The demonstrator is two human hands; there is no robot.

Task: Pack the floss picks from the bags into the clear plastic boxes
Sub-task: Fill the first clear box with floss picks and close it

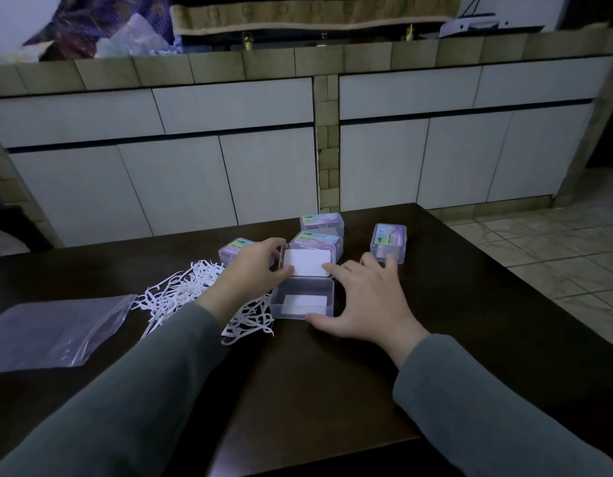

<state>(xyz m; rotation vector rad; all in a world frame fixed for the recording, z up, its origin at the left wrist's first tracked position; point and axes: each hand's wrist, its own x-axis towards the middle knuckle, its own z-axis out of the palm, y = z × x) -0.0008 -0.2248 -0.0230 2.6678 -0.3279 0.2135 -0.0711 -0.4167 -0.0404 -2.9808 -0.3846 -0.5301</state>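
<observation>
Two hands frame the open clear box (302, 301) near the table's (470, 304) far edge: left hand (255, 266) pinches its raised lid (306, 262), right hand (363, 297) rests spread against the base. Floss picks (195, 294) lie loose beside it; a nudged box could scatter them.

Colourful labels on closed clear boxes (388, 242) carry print, too small and blurred; no text readable.
</observation>
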